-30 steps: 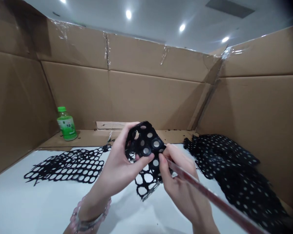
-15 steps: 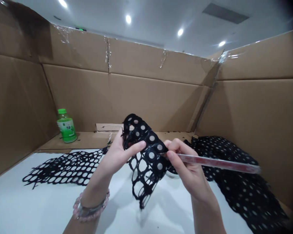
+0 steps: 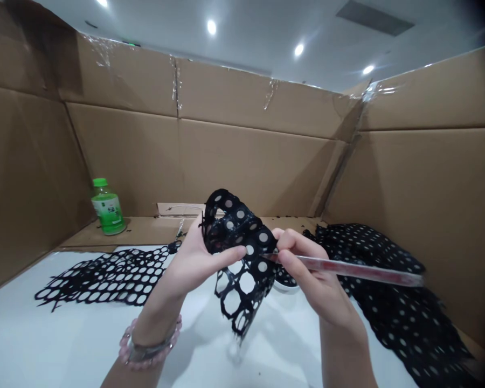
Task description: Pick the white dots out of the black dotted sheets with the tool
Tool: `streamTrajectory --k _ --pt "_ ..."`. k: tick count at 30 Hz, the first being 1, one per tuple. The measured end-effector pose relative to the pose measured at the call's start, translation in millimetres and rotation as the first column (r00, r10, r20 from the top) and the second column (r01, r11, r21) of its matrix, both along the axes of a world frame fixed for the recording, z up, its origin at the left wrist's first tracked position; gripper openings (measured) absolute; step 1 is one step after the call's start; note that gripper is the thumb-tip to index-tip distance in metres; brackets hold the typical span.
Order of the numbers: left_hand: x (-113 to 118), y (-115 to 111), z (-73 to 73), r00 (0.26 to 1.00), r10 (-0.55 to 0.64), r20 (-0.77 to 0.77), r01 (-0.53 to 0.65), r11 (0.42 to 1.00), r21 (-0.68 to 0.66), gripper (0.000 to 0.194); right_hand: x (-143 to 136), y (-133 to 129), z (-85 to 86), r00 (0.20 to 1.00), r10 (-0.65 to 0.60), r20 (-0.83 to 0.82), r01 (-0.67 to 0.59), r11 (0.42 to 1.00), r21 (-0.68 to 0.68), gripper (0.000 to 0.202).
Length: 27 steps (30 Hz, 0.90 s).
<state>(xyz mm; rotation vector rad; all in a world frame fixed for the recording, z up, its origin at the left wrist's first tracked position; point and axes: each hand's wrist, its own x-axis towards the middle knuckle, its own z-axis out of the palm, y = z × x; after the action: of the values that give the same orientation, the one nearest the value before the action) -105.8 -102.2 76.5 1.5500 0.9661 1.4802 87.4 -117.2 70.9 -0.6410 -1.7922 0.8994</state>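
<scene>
My left hand (image 3: 194, 261) is closed on a piece of black dotted mesh fabric (image 3: 242, 229), holding it up above the table with the thumb pressed on its front. Pale round dots fill the upper part of the fabric; its lower part hangs down as an open net of round holes. In my right hand (image 3: 313, 275) is a slim pen-like tool with a red handle (image 3: 367, 272), pinched close to its thin tip. That tip touches the fabric at its right side, among the dots. Whether it is a blade or a point, I cannot make out.
A flat black net with open holes (image 3: 121, 277) lies left on the white table (image 3: 210, 355). More dotted black fabric (image 3: 404, 318) is heaped at the right. Behind my hands sits a white bowl (image 3: 286, 288), partly hidden. A green bottle (image 3: 108, 210) stands by the cardboard wall (image 3: 242, 161).
The fabric has turned slightly in my left hand, and its hanging net has swung a little. My left thumb has slid slightly to the right. The tool remains in my right hand.
</scene>
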Motion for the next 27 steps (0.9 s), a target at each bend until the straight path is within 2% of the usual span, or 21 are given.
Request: streamTrajectory --k 5,10,13,16,20,24,25,27 --pt "-2 -2 -0.8 1.0 0.005 0.023 -0.006 0.999 0.038 0.042 -2 0 -2.2 0.987 -0.131 0.097 0.131 0.991 0.007 0.031" --pt "-1 -2 -4.6 0.992 0.127 -0.002 -0.125 0.982 0.139 0.049 -10 -6 0.4 0.911 -0.338 0.236 0.312 0.939 0.142 0.032" --pt "2 -6 -5.3 0.98 0.2 -0.019 -0.189 0.949 0.252 0.053 -19 -11 1.4 0.867 -0.412 0.28 0.357 0.906 0.226 0.03" --pt "6 -11 -5.5 0.975 0.219 -0.037 -0.195 0.921 0.337 0.046 -28 -14 -0.5 0.84 -0.482 0.249 0.389 0.856 0.341 0.029" --pt "11 -14 -5.1 0.973 0.229 -0.04 -0.204 0.924 0.324 0.039 -36 -14 -5.8 0.794 -0.57 0.211 0.429 0.772 0.469 0.03" --pt "11 -12 -2.8 0.977 0.211 -0.043 -0.195 0.952 0.236 0.034 -38 -13 -9.6 0.75 -0.635 0.186 0.455 0.699 0.551 0.027" --pt "10 -11 -2.0 0.978 0.207 -0.042 -0.194 0.958 0.21 0.033 -37 -12 -9.5 0.753 -0.632 0.183 0.457 0.703 0.546 0.027" --pt "7 -8 -0.7 0.977 0.211 -0.034 -0.202 0.964 0.174 0.029 -32 -10 -7.9 0.793 -0.581 0.183 0.45 0.761 0.467 0.027"
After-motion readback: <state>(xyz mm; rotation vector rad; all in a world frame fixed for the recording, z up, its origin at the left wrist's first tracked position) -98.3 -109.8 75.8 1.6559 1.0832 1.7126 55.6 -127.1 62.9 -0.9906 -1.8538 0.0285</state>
